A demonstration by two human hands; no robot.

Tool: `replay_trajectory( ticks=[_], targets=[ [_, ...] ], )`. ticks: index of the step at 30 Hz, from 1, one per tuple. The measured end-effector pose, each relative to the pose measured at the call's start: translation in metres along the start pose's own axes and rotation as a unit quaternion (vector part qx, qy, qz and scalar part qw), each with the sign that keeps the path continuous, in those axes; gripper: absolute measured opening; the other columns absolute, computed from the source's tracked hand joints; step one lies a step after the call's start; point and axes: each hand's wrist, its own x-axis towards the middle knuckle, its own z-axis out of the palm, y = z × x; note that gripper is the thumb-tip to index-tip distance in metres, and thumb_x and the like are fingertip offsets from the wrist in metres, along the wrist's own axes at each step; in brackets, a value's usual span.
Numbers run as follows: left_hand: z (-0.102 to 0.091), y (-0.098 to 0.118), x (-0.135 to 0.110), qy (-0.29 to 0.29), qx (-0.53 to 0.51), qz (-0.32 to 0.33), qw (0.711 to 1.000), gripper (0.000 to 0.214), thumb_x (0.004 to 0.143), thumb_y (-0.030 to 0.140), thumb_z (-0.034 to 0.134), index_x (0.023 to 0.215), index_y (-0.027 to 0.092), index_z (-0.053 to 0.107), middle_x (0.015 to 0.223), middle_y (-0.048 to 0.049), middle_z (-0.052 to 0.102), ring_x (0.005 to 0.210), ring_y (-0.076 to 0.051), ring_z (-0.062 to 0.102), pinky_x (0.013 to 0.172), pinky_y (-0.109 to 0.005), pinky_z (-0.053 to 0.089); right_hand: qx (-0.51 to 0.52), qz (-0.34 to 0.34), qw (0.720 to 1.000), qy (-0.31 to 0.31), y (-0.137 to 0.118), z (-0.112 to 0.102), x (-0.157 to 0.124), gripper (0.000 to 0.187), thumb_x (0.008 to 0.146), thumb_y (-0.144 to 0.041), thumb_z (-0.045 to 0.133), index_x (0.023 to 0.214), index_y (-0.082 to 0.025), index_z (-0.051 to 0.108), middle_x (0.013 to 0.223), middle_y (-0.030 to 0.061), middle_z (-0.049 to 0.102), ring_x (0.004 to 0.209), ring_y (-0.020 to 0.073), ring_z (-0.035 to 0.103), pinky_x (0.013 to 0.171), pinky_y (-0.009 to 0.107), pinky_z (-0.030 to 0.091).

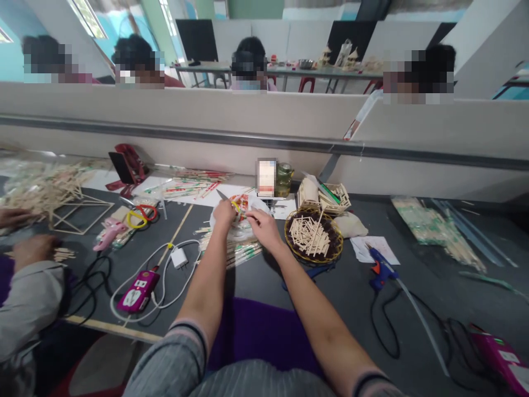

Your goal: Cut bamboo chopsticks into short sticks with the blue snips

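Note:
My left hand (224, 212) is closed around yellow-handled scissors (233, 203), blades pointing up and left. My right hand (263, 227) pinches a thin wooden stick (244, 216) and holds it at the scissors. Both hands hover over a white plastic bag (231, 231) and a bundle of wrapped chopsticks (242, 252) on the dark table. A round woven basket (313, 236) full of cut stick pieces sits just right of my right hand.
A blue glue gun (381, 269) with black cord lies right. A pink power strip (138, 290) and white charger (179, 257) lie left. A co-worker's hands (31, 248) work sticks at far left. Small stick-built houses (324, 196) stand behind the basket. People sit beyond the partition.

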Motion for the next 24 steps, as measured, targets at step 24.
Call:
replay_trajectory(
  ticks=[24],
  targets=[
    [0.044, -0.045, 0.012, 0.204, -0.318, -0.095, 0.921, 0.016, 0.080, 0.032, 0.052, 0.086, 0.020, 0.062, 0.081, -0.0024, 0.067, 0.077, -0.018, 0.061, 0.072, -0.028, 0.045, -0.245, 0.141, 0.939, -0.194, 0.038, 0.055, 0.035, 0.033, 0.091, -0.015, 0.039, 0.109, -0.009, 0.067, 0.121, 0.0189, 0.058, 0.108, 0.0255, 0.058, 0.091, 0.035, 0.046]
  ],
)
